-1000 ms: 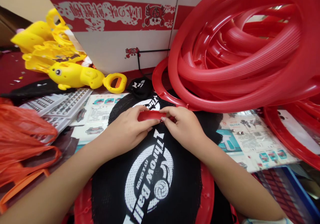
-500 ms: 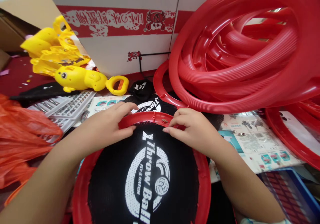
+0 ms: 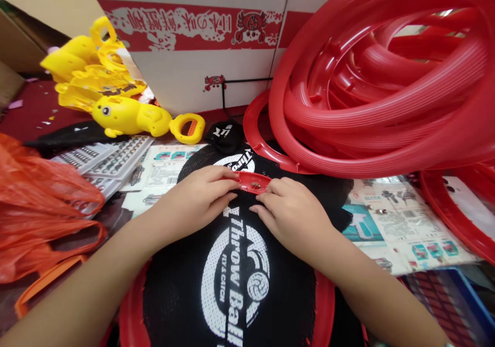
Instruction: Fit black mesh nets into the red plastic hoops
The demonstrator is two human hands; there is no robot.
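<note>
A red plastic hoop (image 3: 133,306) lies in front of me, covered by black mesh cloth (image 3: 174,285) printed "Throw Ball" in white. My left hand (image 3: 203,197) is closed at the far rim, fingers over the hoop and thumb on the cloth's edge. To its right, my right hand (image 3: 297,208) grips the same rim, its thumb and finger pinching at the cloth edge. A short stretch of bare rim shows between the hands, with small brownish bits in it. More printed black mesh cloth (image 3: 189,164) lies just beyond the rim.
Several red hoops (image 3: 348,164) are heaped at the right. A large white and red carton (image 3: 174,73) stands behind. Yellow plastic animal-shaped toys (image 3: 127,115), trays of small metallic parts (image 3: 121,156) and an orange plastic bag (image 3: 42,208) are at the left. A blue crate (image 3: 460,285) stands lower right.
Both hands have drawn closer together along the far rim, the left one moving right. Less of the rim shows between them. The whole view has shifted slightly.
</note>
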